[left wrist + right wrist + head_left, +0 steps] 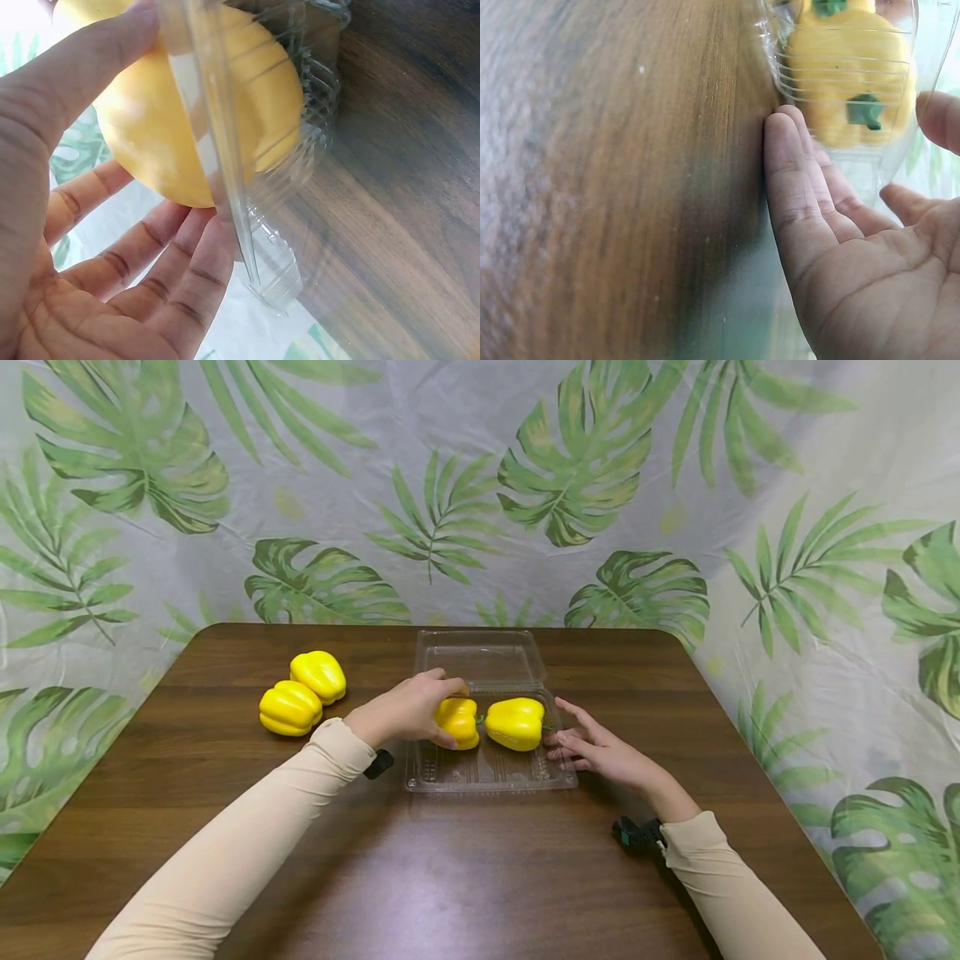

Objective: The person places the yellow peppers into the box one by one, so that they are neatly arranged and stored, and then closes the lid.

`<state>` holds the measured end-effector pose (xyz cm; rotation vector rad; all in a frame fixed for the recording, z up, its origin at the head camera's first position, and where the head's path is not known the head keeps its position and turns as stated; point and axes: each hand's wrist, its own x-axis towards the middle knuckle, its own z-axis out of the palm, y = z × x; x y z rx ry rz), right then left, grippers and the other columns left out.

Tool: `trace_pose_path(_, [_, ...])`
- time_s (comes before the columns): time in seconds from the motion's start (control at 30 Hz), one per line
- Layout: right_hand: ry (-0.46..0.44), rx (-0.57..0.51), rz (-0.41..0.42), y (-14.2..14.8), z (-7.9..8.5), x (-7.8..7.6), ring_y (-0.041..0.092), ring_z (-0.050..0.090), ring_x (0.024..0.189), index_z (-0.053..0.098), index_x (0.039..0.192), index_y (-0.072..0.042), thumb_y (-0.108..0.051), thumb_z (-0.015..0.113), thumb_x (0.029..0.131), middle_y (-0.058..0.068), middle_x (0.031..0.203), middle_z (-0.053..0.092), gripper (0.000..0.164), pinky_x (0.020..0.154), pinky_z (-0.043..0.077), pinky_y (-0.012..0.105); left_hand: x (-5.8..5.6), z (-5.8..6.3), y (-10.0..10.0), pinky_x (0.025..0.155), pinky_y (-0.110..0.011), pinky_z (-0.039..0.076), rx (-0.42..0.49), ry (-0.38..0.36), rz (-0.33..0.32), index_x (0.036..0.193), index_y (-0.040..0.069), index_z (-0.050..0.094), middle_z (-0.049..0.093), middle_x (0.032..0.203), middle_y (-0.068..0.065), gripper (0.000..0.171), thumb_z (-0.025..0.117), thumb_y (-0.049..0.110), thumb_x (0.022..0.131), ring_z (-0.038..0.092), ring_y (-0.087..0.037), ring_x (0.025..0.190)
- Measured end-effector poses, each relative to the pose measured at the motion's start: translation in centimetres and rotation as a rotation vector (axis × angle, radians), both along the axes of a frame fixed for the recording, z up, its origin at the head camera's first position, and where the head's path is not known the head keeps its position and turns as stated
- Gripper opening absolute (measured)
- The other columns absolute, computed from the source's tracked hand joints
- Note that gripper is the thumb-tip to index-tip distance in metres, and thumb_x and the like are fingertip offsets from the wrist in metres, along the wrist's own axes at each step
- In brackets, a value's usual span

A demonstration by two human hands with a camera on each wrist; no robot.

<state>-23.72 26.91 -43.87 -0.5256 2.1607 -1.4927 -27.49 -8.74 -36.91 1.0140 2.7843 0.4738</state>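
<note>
A clear plastic clamshell container (pixel 491 781) lies on the table with its lid (pixel 480 660) folded back. Inside its base are two yellow bell peppers, side by side. My left hand (pixel 412 706) holds the left bell pepper (pixel 459 723) between thumb and fingers; the left wrist view shows this bell pepper (pixel 150 142) partly behind the container's clear wall. The right bell pepper (pixel 515 724) lies free of both hands, its green stem (pixel 865 111) facing the right wall. Against that wall rests my right hand (pixel 603 756), fingers extended and holding nothing.
Two more yellow bell peppers, one nearer (pixel 290 708) and one farther (pixel 318 677), sit together on the brown wooden table (pixel 450 868) at the left. A leaf-patterned cloth (pixel 465 485) hangs behind the table and along its sides.
</note>
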Motion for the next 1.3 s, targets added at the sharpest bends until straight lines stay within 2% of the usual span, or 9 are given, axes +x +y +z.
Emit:
trace_pose_path(0.23, [-0.003, 0.001, 0.002, -0.1, 0.0, -0.1, 0.051, 0.057, 0.14, -0.004, 0.174, -0.019, -0.026, 0.04, 0.118, 0.038, 0.158, 0.044, 0.071, 0.109, 0.057, 0.045, -0.1, 0.3, -0.4, 0.101, -0.047, 0.056, 0.02, -0.024, 0.01, 0.142, 0.012, 0.065, 0.062, 0.128, -0.014, 0.069, 0.095, 0.033, 0.083, 0.063, -0.03, 0.11])
trace_pose_path(0.4, [-0.005, 0.004, 0.0, -0.5, 0.4, -0.5, 0.05, 0.058, 0.139, -0.002, 0.174, -0.02, -0.028, 0.041, 0.118, 0.037, 0.158, 0.045, 0.071, 0.109, 0.057, 0.044, -0.2, 1.2, -1.3, 0.098, -0.048, 0.057, 0.025, -0.008, 0.034, 0.142, 0.01, 0.064, 0.063, 0.127, -0.017, 0.068, 0.093, 0.036, 0.086, 0.064, -0.031, 0.11])
trace_pose_path(0.53, [-0.009, 0.007, 0.002, -0.5, 0.5, -0.7, 0.05, 0.058, 0.139, -0.003, 0.174, -0.02, -0.028, 0.041, 0.118, 0.037, 0.158, 0.045, 0.072, 0.109, 0.057, 0.045, -0.4, 1.8, -2.1, 0.098, -0.049, 0.057, 0.034, 0.006, 0.061, 0.142, 0.009, 0.063, 0.062, 0.133, -0.019, 0.065, 0.087, 0.041, 0.091, 0.065, -0.033, 0.115])
trace_pose_path(0.63, [-0.009, 0.004, 0.001, -0.4, 0.4, -0.6, 0.051, 0.058, 0.139, -0.003, 0.174, -0.02, -0.027, 0.041, 0.118, 0.038, 0.158, 0.045, 0.072, 0.109, 0.057, 0.047, -0.7, 2.3, -2.6, 0.093, -0.047, 0.057, 0.064, 0.023, 0.091, 0.142, 0.009, 0.063, 0.062, 0.13, -0.018, 0.058, 0.08, 0.042, 0.097, 0.066, -0.031, 0.106])
trace_pose_path(0.77, [-0.008, -0.001, 0.002, -0.1, 0.1, -0.4, 0.051, 0.057, 0.14, -0.003, 0.174, -0.019, -0.027, 0.041, 0.118, 0.038, 0.159, 0.045, 0.072, 0.109, 0.057, 0.047, -1.1, 2.6, -3.6, 0.087, -0.047, 0.056, 0.119, 0.062, 0.154, 0.142, 0.008, 0.063, 0.06, 0.122, -0.018, 0.05, 0.071, 0.041, 0.104, 0.063, -0.03, 0.094])
trace_pose_path(1.0, [-0.004, -0.003, 0.004, 0.0, -0.1, -0.3, 0.051, 0.058, 0.139, -0.003, 0.174, -0.02, -0.028, 0.042, 0.118, 0.038, 0.158, 0.046, 0.072, 0.109, 0.057, 0.048, -2.4, 2.7, -6.2, 0.102, -0.059, 0.053, 0.166, 0.124, 0.329, 0.143, 0.002, 0.061, 0.059, 0.137, -0.026, 0.053, 0.066, 0.041, 0.107, 0.062, -0.044, 0.119])
trace_pose_path(1.3, [0.003, -0.008, 0.012, 0.1, -0.1, -0.3, 0.052, 0.058, 0.139, -0.003, 0.174, -0.019, -0.027, 0.041, 0.118, 0.038, 0.157, 0.046, 0.072, 0.108, 0.057, 0.048, -3.3, 3.1, -9.4, 0.109, -0.064, 0.047, 0.135, 0.112, 0.523, 0.146, -0.004, 0.054, 0.053, 0.14, -0.035, 0.058, 0.062, 0.038, 0.109, 0.054, -0.051, 0.127])
